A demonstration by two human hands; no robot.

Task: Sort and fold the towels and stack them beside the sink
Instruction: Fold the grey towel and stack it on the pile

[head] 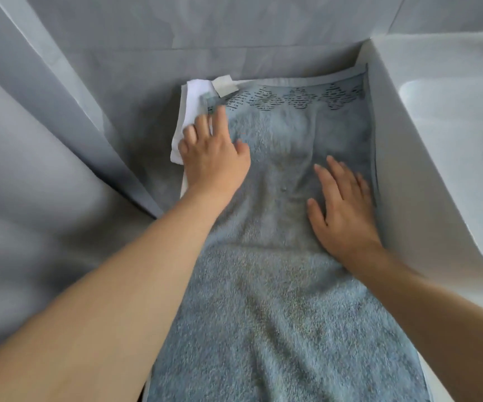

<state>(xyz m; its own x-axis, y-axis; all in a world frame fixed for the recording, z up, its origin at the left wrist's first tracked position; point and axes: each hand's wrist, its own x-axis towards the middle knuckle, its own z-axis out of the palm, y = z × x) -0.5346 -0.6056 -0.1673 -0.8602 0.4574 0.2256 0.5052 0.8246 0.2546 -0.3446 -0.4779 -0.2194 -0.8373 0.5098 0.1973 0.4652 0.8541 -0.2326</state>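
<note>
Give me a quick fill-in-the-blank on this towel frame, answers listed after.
1. The blue towel lies on top of a ____ towel.
2. The sink stands on the person's ____ side.
3. The left hand and the right hand both rest ____ on the blue towel.

Missing words: white; right; flat

The big towel point(278, 285) is soft blue-grey, with a row of dark diamond shapes. A white towel point(193, 94) peeks out under it. The sink point(451, 117) is white.
</note>
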